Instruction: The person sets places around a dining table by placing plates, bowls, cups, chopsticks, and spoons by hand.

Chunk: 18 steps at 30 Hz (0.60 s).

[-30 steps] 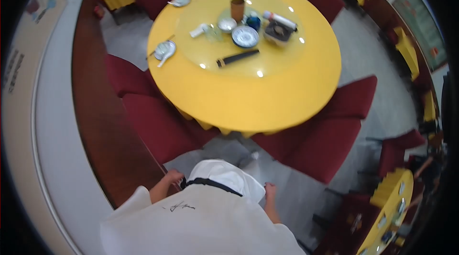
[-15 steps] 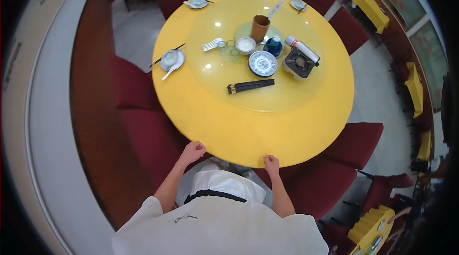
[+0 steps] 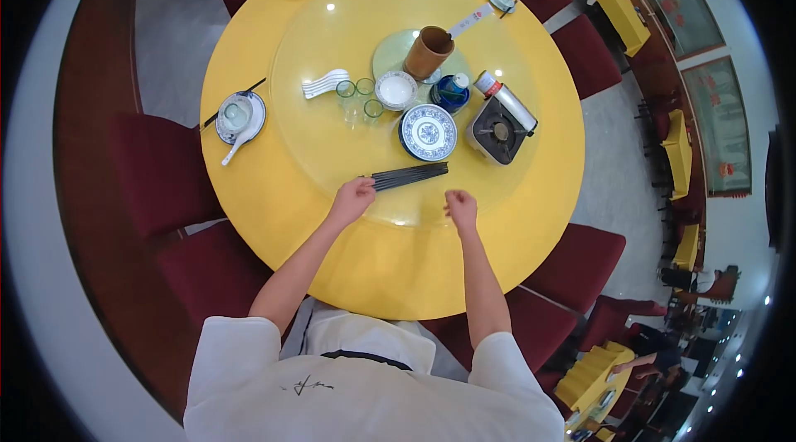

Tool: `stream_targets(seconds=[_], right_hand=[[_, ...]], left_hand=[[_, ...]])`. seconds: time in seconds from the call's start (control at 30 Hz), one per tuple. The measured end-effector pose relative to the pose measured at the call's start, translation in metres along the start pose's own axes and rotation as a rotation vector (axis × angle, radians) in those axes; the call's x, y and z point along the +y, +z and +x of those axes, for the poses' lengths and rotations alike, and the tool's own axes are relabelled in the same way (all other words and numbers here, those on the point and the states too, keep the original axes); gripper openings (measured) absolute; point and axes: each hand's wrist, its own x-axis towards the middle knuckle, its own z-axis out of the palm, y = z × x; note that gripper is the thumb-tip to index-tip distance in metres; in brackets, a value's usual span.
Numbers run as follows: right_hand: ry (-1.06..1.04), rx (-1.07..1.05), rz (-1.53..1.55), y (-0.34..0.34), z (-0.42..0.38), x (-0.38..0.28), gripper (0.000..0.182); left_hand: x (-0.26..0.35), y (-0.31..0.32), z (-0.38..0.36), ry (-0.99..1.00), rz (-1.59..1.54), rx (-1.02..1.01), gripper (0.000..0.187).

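Note:
Black chopsticks (image 3: pixel 410 176) lie in a bundle on the glass turntable (image 3: pixel 311 139) of the round yellow table. My left hand (image 3: pixel 356 195) is at their left end, fingers closed around the tips there. My right hand (image 3: pixel 460 206) hovers right of and below the bundle's right end, fingers curled; whether anything is in them is too small to tell. Just beyond the chopsticks is a stack of blue-and-white plates (image 3: pixel 429 133). Behind it are a white bowl stack (image 3: pixel 396 89), green-rimmed glasses (image 3: pixel 365 87) and white spoons (image 3: pixel 326 84).
A portable stove (image 3: pixel 500 133) with a gas canister (image 3: pixel 516 105) stands right of the plates. A brown holder (image 3: pixel 429 52) and a blue pot (image 3: pixel 450 94) are behind. Place settings (image 3: pixel 240 117) line the table's edge. Red chairs surround it. Another person's arm (image 3: pixel 634 365) shows at lower right.
Both hands have moved forward from the table's near edge over the table. My left hand has reached the chopsticks' left end. The view has shifted closer to the table.

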Motion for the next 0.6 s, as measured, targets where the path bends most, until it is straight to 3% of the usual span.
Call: stream_targets(seconds=[0.2, 0.23, 0.33, 0.4, 0.5, 0.6], right_hand=[[-0.311, 0.1, -0.184, 0.013, 0.122, -0.031, 0.034], [-0.298, 0.1, -0.244, 0.015, 0.116, -0.063, 0.036], [-0.474, 0.176, -0.518, 0.021, 0.137, -0.075, 0.042], [-0.489, 0.169, -0.483, 0.027, 0.145, -0.072, 0.043], [-0.501, 0.152, -0.455, 0.03, 0.153, -0.067, 0.042], [-0.509, 0.121, -0.453, 0.029, 0.144, -0.081, 0.039]], left_hand=[[0.029, 0.039, 0.078, 0.034, -0.214, 0.137, 0.052], [0.039, 0.045, 0.088, 0.057, -0.154, 0.144, 0.054], [0.07, 0.059, 0.111, 0.073, -0.088, 0.142, 0.057], [0.07, 0.068, 0.129, 0.107, -0.068, 0.16, 0.057], [0.084, 0.072, 0.135, -0.025, -0.1, 0.16, 0.057], [0.079, 0.08, 0.142, 0.084, -0.071, 0.264, 0.056]])
